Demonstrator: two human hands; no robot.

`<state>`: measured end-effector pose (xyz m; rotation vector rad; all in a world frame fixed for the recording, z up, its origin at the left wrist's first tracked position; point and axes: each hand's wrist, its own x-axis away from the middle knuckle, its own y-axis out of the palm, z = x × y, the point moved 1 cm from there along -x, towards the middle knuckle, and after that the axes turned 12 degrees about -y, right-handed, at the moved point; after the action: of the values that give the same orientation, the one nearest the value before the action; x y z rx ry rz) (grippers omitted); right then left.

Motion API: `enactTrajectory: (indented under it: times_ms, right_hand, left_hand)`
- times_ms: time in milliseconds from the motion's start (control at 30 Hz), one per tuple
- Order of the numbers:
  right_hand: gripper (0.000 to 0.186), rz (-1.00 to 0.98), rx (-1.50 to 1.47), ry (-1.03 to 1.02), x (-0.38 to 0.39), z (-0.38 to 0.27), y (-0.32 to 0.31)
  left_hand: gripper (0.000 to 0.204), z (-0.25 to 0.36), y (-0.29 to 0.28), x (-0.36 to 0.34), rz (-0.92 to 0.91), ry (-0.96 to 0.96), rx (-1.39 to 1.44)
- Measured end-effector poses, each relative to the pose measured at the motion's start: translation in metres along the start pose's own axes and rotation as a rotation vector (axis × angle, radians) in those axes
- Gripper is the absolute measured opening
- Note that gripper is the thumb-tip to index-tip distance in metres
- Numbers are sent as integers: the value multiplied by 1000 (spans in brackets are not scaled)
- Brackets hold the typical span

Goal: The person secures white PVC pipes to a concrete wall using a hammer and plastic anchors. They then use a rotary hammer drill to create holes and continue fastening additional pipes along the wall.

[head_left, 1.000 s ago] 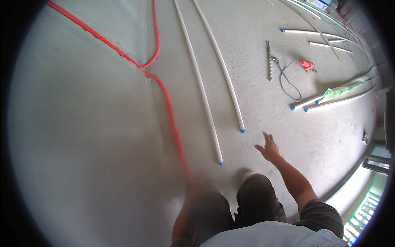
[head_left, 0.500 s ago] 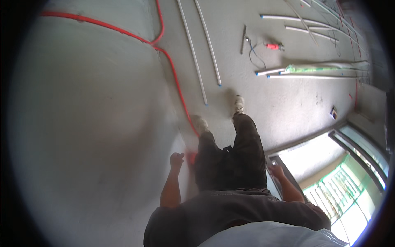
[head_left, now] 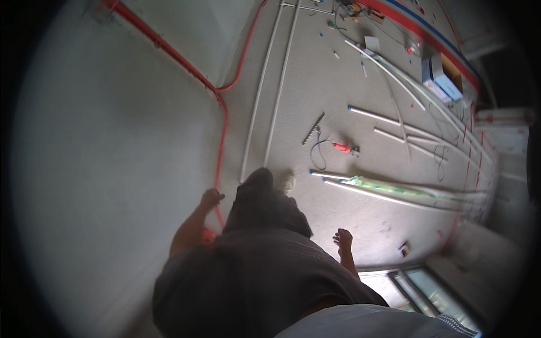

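Observation:
My left hand (head_left: 212,197) hangs beside my dark clothing, near the red conduit (head_left: 225,118) along the foot of the pale wall (head_left: 112,169). Its fingers are curled; whether they hold anything is too blurred to tell. My right hand (head_left: 343,239) hangs lower right over the concrete floor, fingers apart and empty. Ahead of me two long white pipes (head_left: 278,96) lie parallel. To their right are a long drill bit (head_left: 313,128), a cable (head_left: 313,152) and a red power tool (head_left: 342,147). More white pipes (head_left: 372,192), some with blue ends, lie beside a green-printed plastic sleeve (head_left: 394,188).
Crossed white pipes (head_left: 383,118) lie at the right. A cardboard box (head_left: 442,79) and scattered tools (head_left: 352,11) are farther back, by red and blue piping (head_left: 428,34). A glazed frame (head_left: 411,287) is at the lower right. My shoe (head_left: 290,182) shows beyond my legs.
The view has shifted, bringing the box and far tools into sight. My right hand went from outstretched over the floor to hanging at my side; my legs have moved in a step.

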<state>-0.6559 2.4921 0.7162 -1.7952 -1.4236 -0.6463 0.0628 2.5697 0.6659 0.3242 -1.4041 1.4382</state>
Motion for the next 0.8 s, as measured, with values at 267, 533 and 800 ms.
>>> enactTrajectory:
  times_ms: [267, 533, 800]
  right_hand:
    - [28, -24, 173, -134, -134, -226, -53]
    - [38, -172, 588, -157, -262, -438, -87]
    - [37, -119, 678, -130, -377, -684, -122]
  left_hand:
    - [35, 191, 48, -36, 120, -93, 198]
    - [50, 391, 108, -163, -50, -200, 30]
    - [41, 693, 8, -249, 36, -145, 473]
